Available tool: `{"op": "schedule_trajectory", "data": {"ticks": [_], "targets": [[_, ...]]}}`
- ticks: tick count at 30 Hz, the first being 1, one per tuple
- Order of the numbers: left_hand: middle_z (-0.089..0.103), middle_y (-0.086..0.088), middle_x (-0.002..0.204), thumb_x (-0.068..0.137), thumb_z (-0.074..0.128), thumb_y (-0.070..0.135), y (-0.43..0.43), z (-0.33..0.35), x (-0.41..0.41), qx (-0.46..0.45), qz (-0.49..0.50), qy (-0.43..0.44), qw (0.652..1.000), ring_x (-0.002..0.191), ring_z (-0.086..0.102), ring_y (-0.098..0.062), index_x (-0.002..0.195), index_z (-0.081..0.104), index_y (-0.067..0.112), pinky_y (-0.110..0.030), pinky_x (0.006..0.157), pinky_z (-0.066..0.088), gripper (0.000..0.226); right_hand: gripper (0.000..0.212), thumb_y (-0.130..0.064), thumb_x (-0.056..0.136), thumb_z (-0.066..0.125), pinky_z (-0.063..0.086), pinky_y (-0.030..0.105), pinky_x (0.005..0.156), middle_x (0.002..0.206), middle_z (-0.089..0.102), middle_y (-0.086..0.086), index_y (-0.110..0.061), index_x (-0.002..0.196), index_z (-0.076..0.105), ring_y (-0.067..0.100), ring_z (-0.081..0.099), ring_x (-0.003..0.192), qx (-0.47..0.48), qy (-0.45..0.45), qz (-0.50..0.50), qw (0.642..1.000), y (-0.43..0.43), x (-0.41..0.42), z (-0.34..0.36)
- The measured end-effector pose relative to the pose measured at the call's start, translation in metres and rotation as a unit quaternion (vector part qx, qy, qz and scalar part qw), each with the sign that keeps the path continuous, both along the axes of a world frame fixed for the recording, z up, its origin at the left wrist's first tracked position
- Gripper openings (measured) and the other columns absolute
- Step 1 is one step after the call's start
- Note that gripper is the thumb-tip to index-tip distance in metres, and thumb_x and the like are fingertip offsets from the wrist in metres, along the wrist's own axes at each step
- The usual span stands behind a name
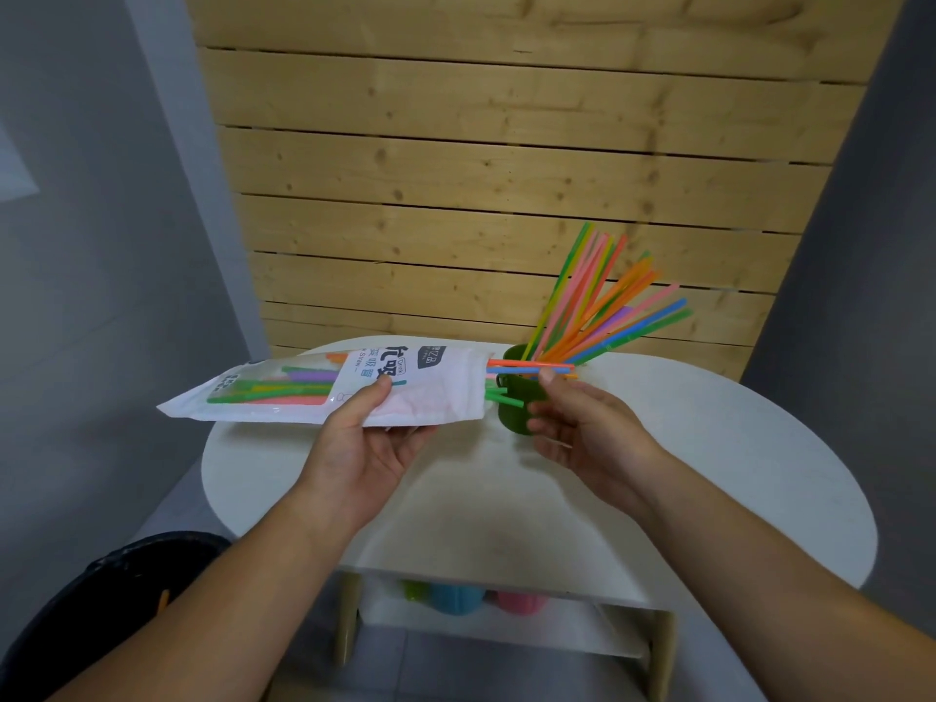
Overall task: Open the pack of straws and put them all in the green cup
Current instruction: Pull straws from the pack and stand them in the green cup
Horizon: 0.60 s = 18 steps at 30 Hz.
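Observation:
My left hand (362, 448) grips a white straw pack (324, 392) from below, thumb on top, holding it level above the table with its open mouth to the right. Coloured straws show through its clear window, and a few ends stick out of the mouth. My right hand (582, 423) pinches an orange and a blue straw (521, 367) that are partly drawn out of the pack. Just behind those fingers stands the green cup (516, 397), holding several coloured straws (597, 306) that fan up and to the right.
The cup stands on a round white table (709, 448) in front of a wooden slat wall. A lower shelf holds green, blue and pink cups (458, 597). A black bin (116, 600) sits at the lower left on the floor.

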<state>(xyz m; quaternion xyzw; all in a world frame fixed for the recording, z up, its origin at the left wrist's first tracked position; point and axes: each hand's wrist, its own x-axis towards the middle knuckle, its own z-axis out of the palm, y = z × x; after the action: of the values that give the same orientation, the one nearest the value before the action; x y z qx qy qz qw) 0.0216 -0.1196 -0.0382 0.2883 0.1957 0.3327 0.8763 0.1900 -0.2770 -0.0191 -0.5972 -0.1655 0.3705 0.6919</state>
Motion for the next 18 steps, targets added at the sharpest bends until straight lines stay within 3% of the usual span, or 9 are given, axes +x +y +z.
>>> {"op": "schedule_trajectory", "data": {"ticks": [4,8,12,15,18], "targets": [[0.079,-0.01,0.118,0.09,0.07,0.016,-0.003,-0.001,0.001,0.004,-0.017,0.002,1.0,0.104,0.077,-0.027,0.119,0.068,0.019,-0.036,0.065,0.065,0.03,0.037,-0.06,0.084,0.065,0.053,0.028,0.06,0.091,0.07,0.002,-0.027,0.1,0.073,0.013,0.067,0.075,-0.028,-0.025,0.012,0.999,0.015,-0.013,-0.002],[0.078,-0.011,0.119,0.082,0.074,0.018,-0.006,-0.002,0.002,0.008,-0.028,-0.003,1.0,0.106,0.076,-0.029,0.121,0.067,0.018,-0.036,0.063,0.065,0.04,0.026,-0.048,0.091,0.065,0.051,0.032,0.069,0.083,0.065,0.0,-0.024,0.096,0.074,0.017,0.063,0.078,0.005,0.029,-0.049,0.998,0.027,-0.021,0.003],[0.078,-0.011,0.119,0.089,0.07,0.016,-0.004,-0.004,0.002,0.003,-0.018,0.004,1.0,0.105,0.077,-0.028,0.122,0.067,0.018,-0.036,0.065,0.065,0.033,0.021,-0.032,0.099,0.059,0.051,0.032,0.074,0.062,0.061,-0.001,-0.018,0.093,0.072,0.01,0.059,0.059,0.076,0.061,-0.093,0.991,0.03,-0.023,0.004],[0.079,-0.011,0.116,0.094,0.066,0.014,-0.001,-0.007,0.001,-0.009,-0.002,0.012,1.0,0.102,0.078,-0.027,0.116,0.067,0.019,-0.036,0.062,0.065,0.022,0.022,-0.027,0.1,0.057,0.055,0.022,0.061,0.068,0.065,0.004,-0.01,0.095,0.069,0.008,0.062,0.058,0.101,0.016,-0.125,0.987,0.026,-0.019,0.007],[0.079,-0.011,0.118,0.096,0.066,0.014,0.002,-0.009,0.0,-0.018,0.016,0.014,1.0,0.102,0.078,-0.028,0.124,0.063,0.018,-0.035,0.061,0.065,0.029,0.024,-0.027,0.1,0.057,0.059,0.025,0.065,0.08,0.075,0.008,-0.005,0.098,0.068,0.015,0.072,0.07,0.114,-0.032,-0.155,0.981,0.017,-0.01,0.012]]}}
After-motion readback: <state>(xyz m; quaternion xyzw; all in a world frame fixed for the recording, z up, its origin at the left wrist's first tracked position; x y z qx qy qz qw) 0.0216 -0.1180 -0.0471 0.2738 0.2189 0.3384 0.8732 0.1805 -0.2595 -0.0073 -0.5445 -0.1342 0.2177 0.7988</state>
